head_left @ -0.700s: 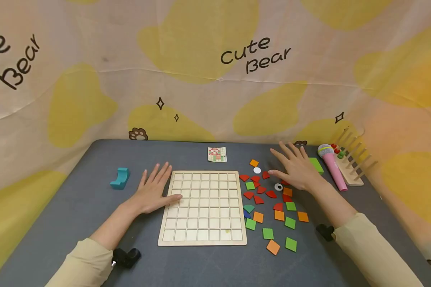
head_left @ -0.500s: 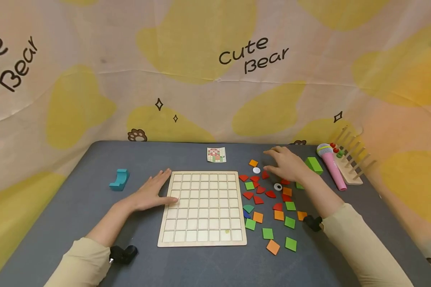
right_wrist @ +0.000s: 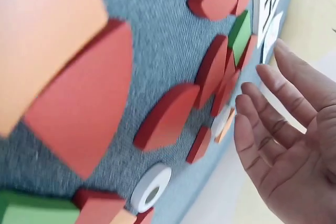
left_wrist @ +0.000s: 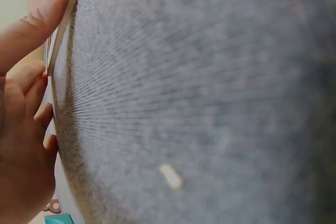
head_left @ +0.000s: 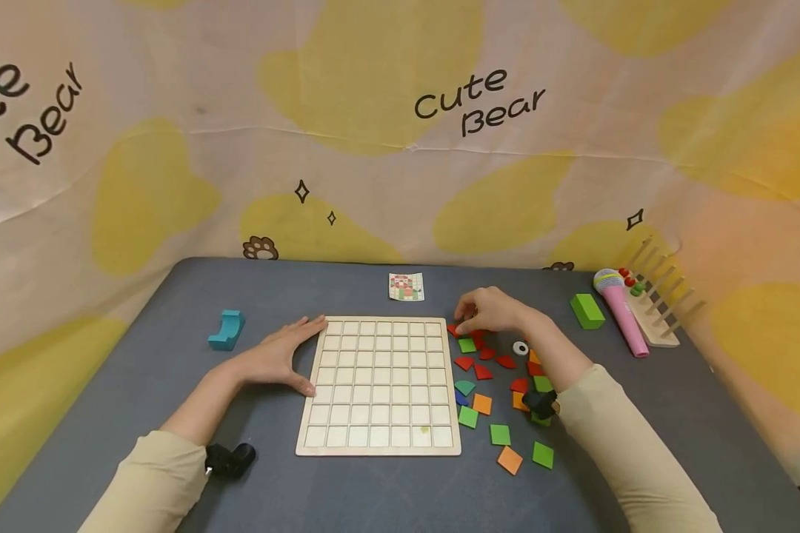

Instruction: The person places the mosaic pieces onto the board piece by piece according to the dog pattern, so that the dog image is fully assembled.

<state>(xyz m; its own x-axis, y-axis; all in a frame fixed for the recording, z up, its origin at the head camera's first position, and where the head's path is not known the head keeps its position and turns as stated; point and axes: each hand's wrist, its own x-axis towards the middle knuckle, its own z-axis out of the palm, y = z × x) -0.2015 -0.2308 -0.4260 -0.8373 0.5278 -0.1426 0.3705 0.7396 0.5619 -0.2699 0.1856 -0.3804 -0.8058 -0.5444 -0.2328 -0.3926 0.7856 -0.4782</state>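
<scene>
My left hand [head_left: 273, 359] rests along the left edge of a pale wooden grid board [head_left: 378, 451], fingertips by its far corner and thumb on the side rim. In the left wrist view, thumb and fingers touch that rim, spread apart. My right hand [head_left: 496, 309] hovers over the far end of the loose pieces with bent fingers, its tips by a red quarter-round piece [head_left: 452, 330]. The right wrist view shows its fingers relaxed, holding nothing. Below it lie more red pieces [right_wrist: 168, 116], a white disc [right_wrist: 220, 124] and a white ring-marked disc [head_left: 520, 348].
Green squares [head_left: 500, 434] and orange squares [head_left: 510, 460] lie right of the board. A small picture card [head_left: 406, 287] sits behind it. Farther right are a green block [head_left: 587, 311], a pink microphone [head_left: 627, 318] and a pegged wooden stand [head_left: 660, 326]. A teal block [head_left: 227, 330] stands left.
My right hand has swept left and lower toward the board, its fingers bending from spread. My left thumb has slid off the cells onto the board's side rim.
</scene>
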